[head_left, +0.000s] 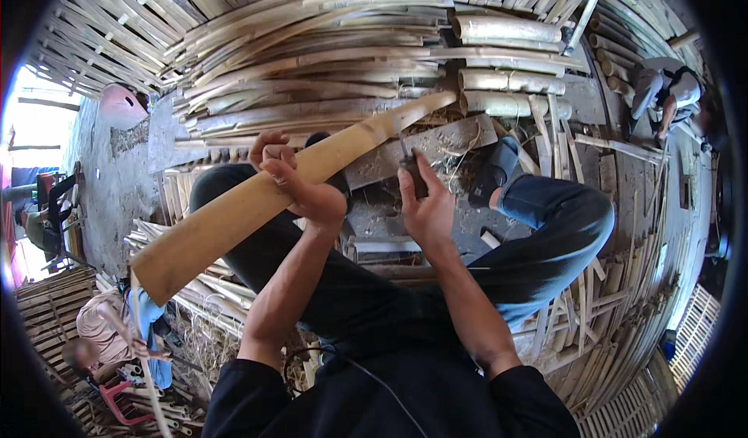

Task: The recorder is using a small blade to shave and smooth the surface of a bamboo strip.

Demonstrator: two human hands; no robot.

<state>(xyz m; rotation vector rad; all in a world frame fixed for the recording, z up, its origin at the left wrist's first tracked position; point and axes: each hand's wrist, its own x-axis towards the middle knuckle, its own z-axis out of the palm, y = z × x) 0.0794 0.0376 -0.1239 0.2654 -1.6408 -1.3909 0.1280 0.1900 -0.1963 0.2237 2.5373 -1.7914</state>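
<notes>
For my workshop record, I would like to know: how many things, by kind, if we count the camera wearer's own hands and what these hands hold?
Bare left hand and bare right hand: 2
Long, tapering tan bamboo piece: 1
Thin-bladed tool with dark handle: 1
Total: 4

One held bamboo piece (222, 224), one knife (409, 165) (apparently)

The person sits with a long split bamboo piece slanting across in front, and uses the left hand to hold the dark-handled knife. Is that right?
Not quite: the head view shows the dark-handled knife in the right hand. The long split bamboo piece does slant across in front of the seated person.
</notes>
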